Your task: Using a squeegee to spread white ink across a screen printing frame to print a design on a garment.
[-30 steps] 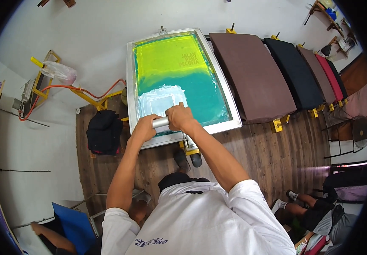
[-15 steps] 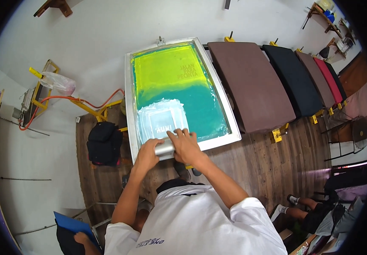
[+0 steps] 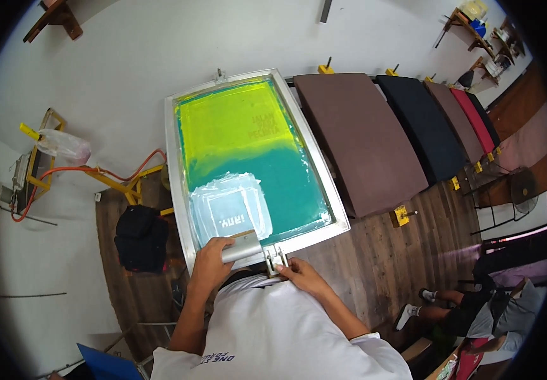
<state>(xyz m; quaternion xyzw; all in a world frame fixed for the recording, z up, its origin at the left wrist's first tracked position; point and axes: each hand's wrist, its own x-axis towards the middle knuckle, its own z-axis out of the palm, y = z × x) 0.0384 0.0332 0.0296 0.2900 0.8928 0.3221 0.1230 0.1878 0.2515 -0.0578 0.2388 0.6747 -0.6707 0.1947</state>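
A screen-printing frame (image 3: 342,214) with a pale metal rim lies in front of me. Its mesh (image 3: 286,190) is yellow-green at the far part and teal nearer, with a whitish ink patch (image 3: 232,202) at the near left. My left hand (image 3: 209,261) is closed on the end of a silver squeegee (image 3: 240,249), which rests at the frame's near end beside that patch. My right hand (image 3: 304,277) grips a small metal bracket (image 3: 275,256) at the middle of the near rim, its thumb pressed on it; the other fingers are partly hidden.
Padded printing boards, brown (image 3: 362,139), black (image 3: 422,130) and red (image 3: 476,117), stand in a row to the right. A dark backpack (image 3: 140,237) sits on the floor at left, near an orange hose (image 3: 58,170). Another person's legs (image 3: 441,310) show at lower right.
My right hand has let go of the squeegee and moved right and toward me onto the bracket. My left hand still holds the squeegee. The whole view has shifted slightly.
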